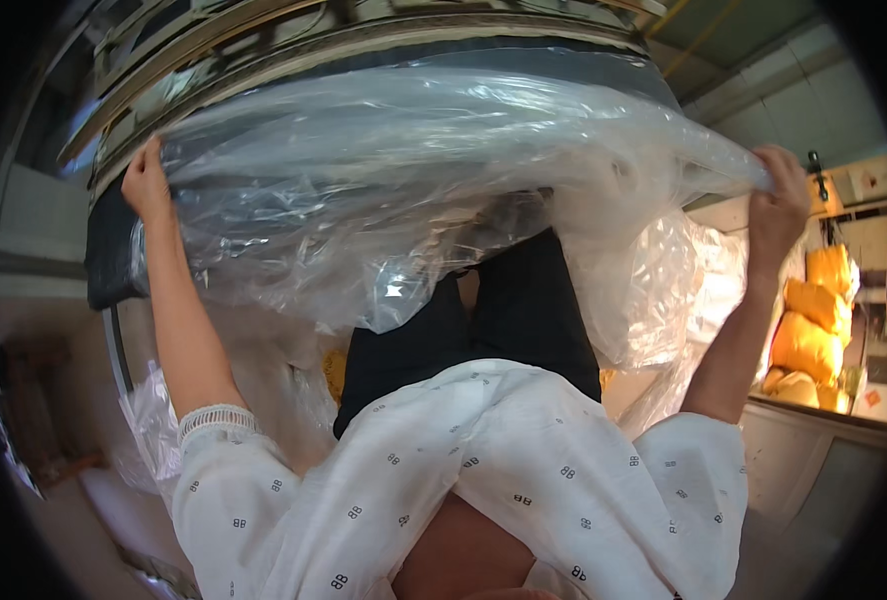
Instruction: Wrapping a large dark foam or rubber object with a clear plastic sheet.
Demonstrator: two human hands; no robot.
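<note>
A large clear plastic sheet point(413, 170) is stretched wide in front of me, over a big round dark object with a shiny metal rim point(363, 50). My left hand point(146, 180) grips the sheet's left edge at the upper left. My right hand point(781, 195) pinches its right edge at the upper right. Both arms are raised and spread apart. The plastic sags and bunches in the middle, above my dark trousers point(483, 320) and white patterned top point(483, 460).
More crumpled clear plastic point(693, 290) hangs at the right and at the lower left point(153, 420). Several yellow bags point(813, 330) are stacked at the far right beside a pale counter edge point(823, 425). A wall lies at the left.
</note>
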